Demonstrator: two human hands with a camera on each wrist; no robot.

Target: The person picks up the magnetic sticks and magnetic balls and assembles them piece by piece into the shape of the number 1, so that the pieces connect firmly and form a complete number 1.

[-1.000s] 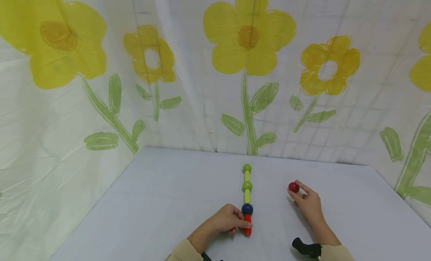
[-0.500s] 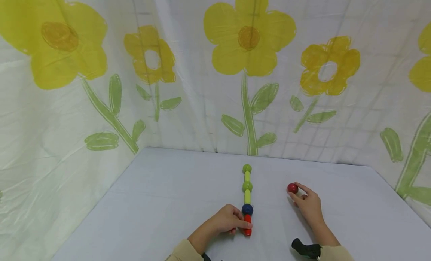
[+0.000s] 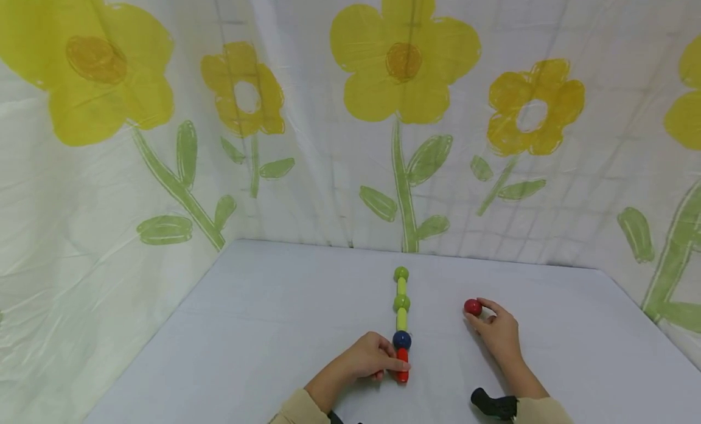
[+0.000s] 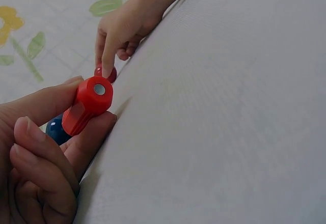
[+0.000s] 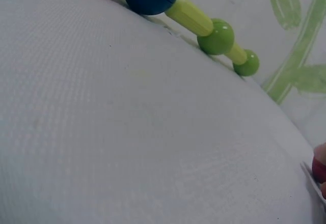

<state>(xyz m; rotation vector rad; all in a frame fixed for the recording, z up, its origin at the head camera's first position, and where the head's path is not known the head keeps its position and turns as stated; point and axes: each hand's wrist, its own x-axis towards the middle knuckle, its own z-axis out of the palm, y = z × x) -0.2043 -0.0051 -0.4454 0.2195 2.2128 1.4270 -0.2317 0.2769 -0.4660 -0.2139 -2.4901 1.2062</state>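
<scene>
Thumb and forefinger of my left hand (image 3: 366, 356) pinch a red rod (image 3: 403, 376) with a round silvery disc in its near end, as the left wrist view shows. That rod meets a dark blue ball (image 3: 402, 339). Beyond it a straight line continues away from me: a lime rod (image 3: 402, 319), a green ball (image 3: 401, 302), a second lime rod (image 3: 401, 286) and a far green ball (image 3: 401, 274). To the right of this line, my right hand (image 3: 501, 336) pinches a loose red ball (image 3: 473, 307) between thumb and forefinger, close over the table.
A white-covered table (image 3: 263, 314) lies under everything. Behind it hangs a white curtain (image 3: 306, 193) printed with yellow flowers. A black wrist strap piece (image 3: 493, 404) sticks out beside the right sleeve (image 3: 542, 410).
My right hand has shifted slightly to the left and toward me with the red ball. My left hand and the line of rods and balls stay in place.
</scene>
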